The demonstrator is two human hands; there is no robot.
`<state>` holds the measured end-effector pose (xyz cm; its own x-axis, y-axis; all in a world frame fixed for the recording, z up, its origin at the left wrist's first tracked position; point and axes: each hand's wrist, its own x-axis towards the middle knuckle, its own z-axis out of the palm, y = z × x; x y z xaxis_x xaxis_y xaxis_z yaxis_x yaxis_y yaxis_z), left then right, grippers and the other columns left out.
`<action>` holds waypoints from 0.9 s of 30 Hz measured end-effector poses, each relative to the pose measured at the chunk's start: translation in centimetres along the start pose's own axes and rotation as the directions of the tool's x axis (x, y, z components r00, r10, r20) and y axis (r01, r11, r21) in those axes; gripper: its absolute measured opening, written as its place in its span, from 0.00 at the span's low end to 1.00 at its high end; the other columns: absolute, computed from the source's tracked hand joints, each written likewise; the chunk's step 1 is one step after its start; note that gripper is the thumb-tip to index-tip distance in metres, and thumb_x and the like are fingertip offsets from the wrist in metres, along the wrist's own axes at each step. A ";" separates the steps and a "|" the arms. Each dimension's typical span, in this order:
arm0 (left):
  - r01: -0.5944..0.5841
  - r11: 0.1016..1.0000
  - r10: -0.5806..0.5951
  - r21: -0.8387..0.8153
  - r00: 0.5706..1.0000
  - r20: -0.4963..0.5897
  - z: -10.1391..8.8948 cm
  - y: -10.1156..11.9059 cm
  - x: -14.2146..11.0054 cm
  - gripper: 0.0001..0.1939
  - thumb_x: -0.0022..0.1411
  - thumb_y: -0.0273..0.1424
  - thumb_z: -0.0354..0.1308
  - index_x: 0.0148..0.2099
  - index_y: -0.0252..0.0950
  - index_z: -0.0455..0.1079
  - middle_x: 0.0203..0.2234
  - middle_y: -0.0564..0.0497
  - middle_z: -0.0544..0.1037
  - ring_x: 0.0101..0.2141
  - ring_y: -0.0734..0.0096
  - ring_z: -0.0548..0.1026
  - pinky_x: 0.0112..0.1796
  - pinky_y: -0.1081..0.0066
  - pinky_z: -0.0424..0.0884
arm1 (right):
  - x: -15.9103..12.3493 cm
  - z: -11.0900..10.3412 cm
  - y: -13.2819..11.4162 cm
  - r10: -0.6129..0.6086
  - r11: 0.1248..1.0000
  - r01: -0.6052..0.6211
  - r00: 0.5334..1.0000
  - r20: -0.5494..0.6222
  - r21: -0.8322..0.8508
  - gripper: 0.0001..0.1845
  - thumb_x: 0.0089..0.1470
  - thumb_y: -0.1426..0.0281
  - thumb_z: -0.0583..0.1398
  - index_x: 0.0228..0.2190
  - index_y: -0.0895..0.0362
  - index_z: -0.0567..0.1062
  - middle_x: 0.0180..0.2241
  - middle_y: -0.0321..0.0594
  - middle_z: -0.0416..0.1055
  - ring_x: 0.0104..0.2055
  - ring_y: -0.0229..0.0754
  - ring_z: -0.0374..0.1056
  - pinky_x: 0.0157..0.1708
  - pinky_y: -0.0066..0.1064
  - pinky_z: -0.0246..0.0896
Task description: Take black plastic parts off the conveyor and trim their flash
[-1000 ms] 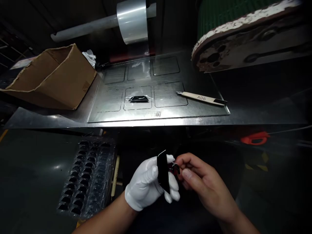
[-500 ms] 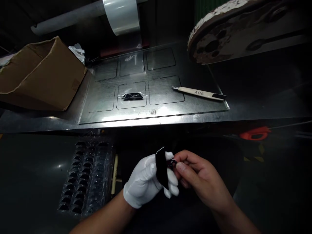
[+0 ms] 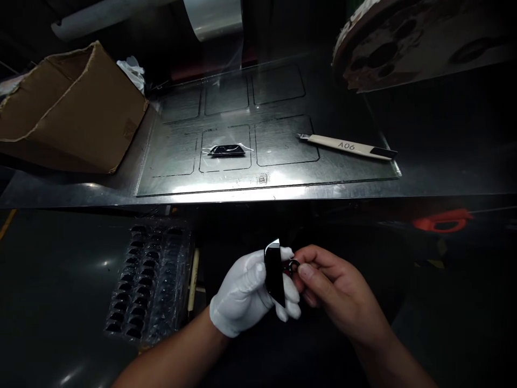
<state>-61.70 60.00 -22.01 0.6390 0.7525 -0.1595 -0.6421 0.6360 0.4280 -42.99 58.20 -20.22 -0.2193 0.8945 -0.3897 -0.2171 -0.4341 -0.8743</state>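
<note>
So the left hand [image 3: 250, 293], in a white glove, is wrapped around a flat black piece [image 3: 274, 272], holding it upright with the thin edge toward the camera, low and center in view. The bare right hand [image 3: 335, 293] sits right against it at 3 o'clock, thumb and fingers pinched on a small dark ring-shaped bit [image 3: 291, 265] that touches the black piece's side. Both hands are closed and pretty much pressed together.

At 9 o'clock from the hands there's a clear plastic tray [image 3: 151, 285] with rows of little dark parts in its pockets, and a pale stick [image 3: 194, 280] lying just beside the tray.

Up at 12 o'clock is the metal bench [image 3: 100, 191] with a shiny plate [image 3: 283, 178] marked out in rectangles. One small black part [image 3: 226, 150] lies in a middle rectangle. A cream-handled knife [image 3: 349, 146] marked A06 lies at the plate's right side, around 1 o'clock. A cardboard box [image 3: 76, 110] sits at 10 o'clock, and a roll of clear film [image 3: 214, 16] hangs above the plate's far edge.
</note>
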 end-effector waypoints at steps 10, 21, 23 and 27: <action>-0.014 0.996 0.015 0.086 1.000 -0.009 -0.6 0.0 -0.5 0.27 0.74 0.46 0.59 0.64 0.31 0.72 0.29 0.43 0.82 0.27 0.66 0.83 0.25 0.78 0.76 | 0.0 0.2 0.3 0.019 1.000 -0.019 1.000 0.024 -0.010 0.18 0.66 0.52 0.64 0.41 0.55 0.77 0.27 0.35 0.73 0.24 0.32 0.63 0.24 0.24 0.60; -0.048 0.991 0.044 0.123 0.998 0.034 0.0 0.1 -1.2 0.27 0.75 0.47 0.57 0.64 0.32 0.72 0.25 0.45 0.80 0.23 0.67 0.80 0.24 0.76 0.75 | -0.7 0.7 -0.3 0.025 1.000 -0.025 0.997 0.075 0.000 0.17 0.67 0.52 0.64 0.40 0.54 0.78 0.26 0.36 0.72 0.23 0.33 0.61 0.24 0.25 0.58; -0.058 0.991 0.052 0.117 0.997 0.051 0.6 0.1 -1.4 0.27 0.75 0.46 0.56 0.64 0.32 0.71 0.26 0.45 0.81 0.22 0.70 0.78 0.24 0.77 0.74 | -1.1 0.7 -0.5 0.025 1.000 -0.024 0.994 0.106 -0.006 0.18 0.67 0.52 0.63 0.40 0.54 0.79 0.26 0.36 0.71 0.23 0.33 0.60 0.24 0.26 0.57; -0.026 0.990 0.021 0.139 0.999 0.034 2.2 0.7 -1.5 0.29 0.72 0.49 0.60 0.59 0.29 0.74 0.26 0.44 0.80 0.23 0.70 0.78 0.28 0.76 0.74 | -1.8 0.8 -1.0 0.049 0.999 -0.048 0.987 0.154 -0.014 0.20 0.66 0.49 0.62 0.39 0.53 0.79 0.25 0.36 0.69 0.24 0.34 0.58 0.24 0.27 0.56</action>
<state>-62.17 58.95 -19.52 0.6393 0.7596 -0.1196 -0.5934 0.5863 0.5515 -43.11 56.96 -18.40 -0.3737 0.8448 -0.3831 -0.1929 -0.4747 -0.8587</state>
